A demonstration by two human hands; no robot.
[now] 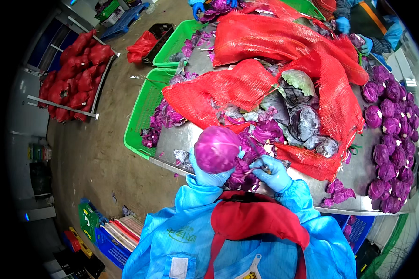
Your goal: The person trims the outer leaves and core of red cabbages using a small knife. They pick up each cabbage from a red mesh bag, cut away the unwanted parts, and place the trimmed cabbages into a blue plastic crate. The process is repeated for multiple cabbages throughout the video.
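My left hand (pixel 209 177), in a light blue glove, cups a peeled red cabbage head (pixel 217 149) from below and from its left side. Beside it, my right hand (pixel 273 173), gloved alike, grips what looks like a small knife (pixel 266 169); its dark blade points away over the leaves and is partly blurred. Loose purple cabbage leaves (pixel 242 176) lie under and between both hands on the metal table (pixel 171 139). Just beyond, unpeeled cabbages (pixel 303 122) with dull outer leaves spill from a red mesh sack (pixel 335 104).
Peeled cabbages (pixel 391 146) stand in rows at the table's right. Green crates (pixel 134 129) with leaves line its left edge. Across the table, two people's gloved hands (pixel 343 25) work. Filled red sacks (pixel 73 80) sit on a metal-framed rack at left; a blue crate (pixel 113 246) stands behind me.
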